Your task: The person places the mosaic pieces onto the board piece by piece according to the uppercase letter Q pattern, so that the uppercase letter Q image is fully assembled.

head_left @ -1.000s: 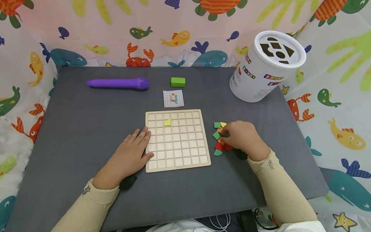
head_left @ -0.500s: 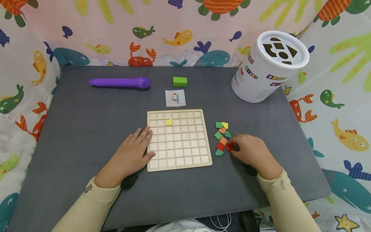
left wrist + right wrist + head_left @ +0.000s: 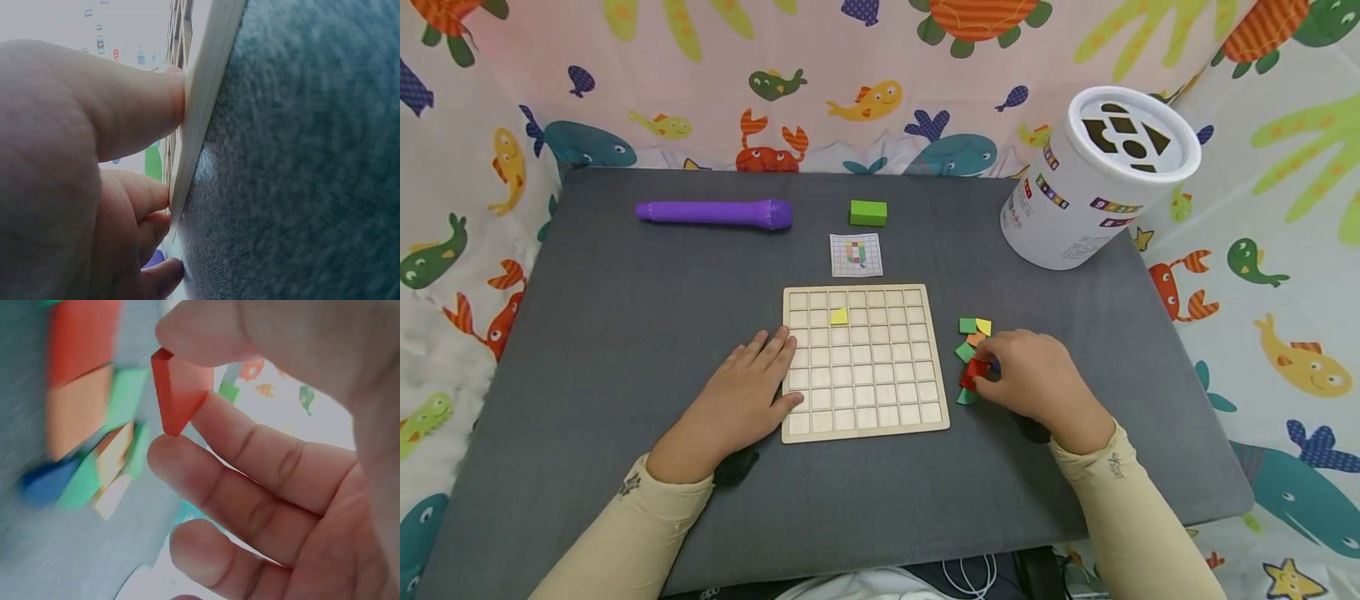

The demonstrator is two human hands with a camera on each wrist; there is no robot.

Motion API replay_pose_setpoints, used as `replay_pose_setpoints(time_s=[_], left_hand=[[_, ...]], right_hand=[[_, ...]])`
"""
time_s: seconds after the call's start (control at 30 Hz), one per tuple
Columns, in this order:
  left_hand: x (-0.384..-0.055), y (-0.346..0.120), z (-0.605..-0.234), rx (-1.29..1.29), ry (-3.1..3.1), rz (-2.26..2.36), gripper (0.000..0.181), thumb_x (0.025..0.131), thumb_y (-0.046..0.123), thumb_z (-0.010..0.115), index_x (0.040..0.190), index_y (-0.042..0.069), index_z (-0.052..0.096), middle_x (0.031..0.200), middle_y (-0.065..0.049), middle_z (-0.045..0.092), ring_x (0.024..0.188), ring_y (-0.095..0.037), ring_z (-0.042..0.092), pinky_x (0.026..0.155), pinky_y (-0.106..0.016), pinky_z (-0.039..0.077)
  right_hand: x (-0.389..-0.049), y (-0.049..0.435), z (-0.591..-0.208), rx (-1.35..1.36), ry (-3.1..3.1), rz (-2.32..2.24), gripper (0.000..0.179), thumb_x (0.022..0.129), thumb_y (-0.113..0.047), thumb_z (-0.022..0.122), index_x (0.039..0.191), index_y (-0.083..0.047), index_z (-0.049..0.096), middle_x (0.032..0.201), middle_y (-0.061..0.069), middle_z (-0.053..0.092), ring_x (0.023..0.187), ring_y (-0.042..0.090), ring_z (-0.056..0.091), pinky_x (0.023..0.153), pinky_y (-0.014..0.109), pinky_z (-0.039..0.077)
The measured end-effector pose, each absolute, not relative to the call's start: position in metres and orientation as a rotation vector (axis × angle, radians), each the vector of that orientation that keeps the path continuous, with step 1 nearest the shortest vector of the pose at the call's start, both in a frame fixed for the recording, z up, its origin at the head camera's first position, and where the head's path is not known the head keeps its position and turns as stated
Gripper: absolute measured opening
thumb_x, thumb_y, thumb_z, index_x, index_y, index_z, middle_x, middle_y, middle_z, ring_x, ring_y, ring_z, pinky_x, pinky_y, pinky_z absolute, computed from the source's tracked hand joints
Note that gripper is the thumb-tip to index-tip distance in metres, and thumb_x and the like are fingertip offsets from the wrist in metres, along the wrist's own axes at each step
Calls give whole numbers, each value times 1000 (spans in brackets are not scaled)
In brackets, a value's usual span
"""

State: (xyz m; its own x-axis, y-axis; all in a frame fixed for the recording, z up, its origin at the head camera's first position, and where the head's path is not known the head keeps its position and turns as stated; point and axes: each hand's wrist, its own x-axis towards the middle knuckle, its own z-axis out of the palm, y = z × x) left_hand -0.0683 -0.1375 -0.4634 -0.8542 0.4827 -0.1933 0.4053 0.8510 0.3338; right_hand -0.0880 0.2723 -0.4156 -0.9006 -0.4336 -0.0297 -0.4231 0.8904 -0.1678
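Observation:
My right hand (image 3: 1026,375) pinches a red square tile (image 3: 181,390) between thumb and fingertips, raised over the small pile of tiles. In the pile, the right wrist view shows another red tile (image 3: 84,340), an orange tile (image 3: 80,412), a blue tile (image 3: 50,481) and several green ones. My left hand (image 3: 730,400) rests at the left edge of the wooden grid board (image 3: 865,436), fingers extended, with the thumb (image 3: 144,106) against the rim. One yellow tile (image 3: 838,317) sits in a cell near the top of the board.
Behind the board lies a small card (image 3: 856,255) with a coloured grid pattern. Farther back are a green block (image 3: 868,213) and a purple stick (image 3: 711,213). A white tub (image 3: 1075,200) with a shape-cut lid stands at the back right of the grey table (image 3: 625,350).
My right hand moved from the upper pile down to the red tile at its lower right, then lifted that tile up and leftward. The left hand stays at the board.

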Motion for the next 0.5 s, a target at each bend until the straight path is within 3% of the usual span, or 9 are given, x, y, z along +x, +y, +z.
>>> replay_pose_setpoints(time_s=[0.17,0.37,0.5], left_hand=[[-69,-138,-464,678,2761,405,80,109,39,62,168,-1,27,175,-19,20,159,-45,19,125,-64,21],[-68,-139,-464,673,2761,406,80,109,40,63,168,-2,27,175,-20,20,159,-45,19,125,-63,21],[-69,-139,-463,671,2760,406,81,109,40,63,168,-1,27,175,-19,20,159,-44,19,125,-63,20]], right_hand=[[-104,242,-416,-842,2989,-261,10,82,-23,86,85,-19,78,68,-10,60,63,11,51,51,32,44],[-125,203,-417,-924,2926,-228,12,83,-26,86,89,-19,80,78,-7,67,70,14,54,59,35,48],[-137,181,-418,-965,2883,-231,10,87,-25,83,94,-17,82,84,-6,72,72,14,59,58,35,51]])
